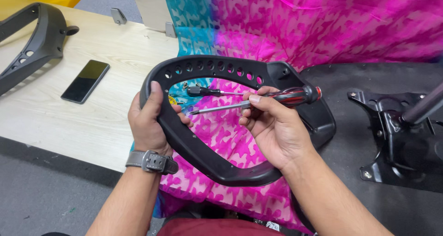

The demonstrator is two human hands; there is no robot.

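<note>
Two hands busy. Left hand [148, 125] clamped on black armrest loop [217, 171] at its 9 o'clock edge, thumb over rim. Right hand [272, 130] fingers closed round red-black screwdriver [258, 101], handle at 3 o'clock, shaft running toward 9, tip inside loop just short of left fingers. Second screwdriver [207, 92] lying on pink cloth [323, 33], 12 o'clock of tip. Phone [85, 81] on table [69, 125], well apart at 9.

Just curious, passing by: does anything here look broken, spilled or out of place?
Nothing looks broken or spilled. The left hand grips a black armrest; the right hand holds a screwdriver. A phone lies flat on the table, and loose screws lie on the pink cloth.
</note>
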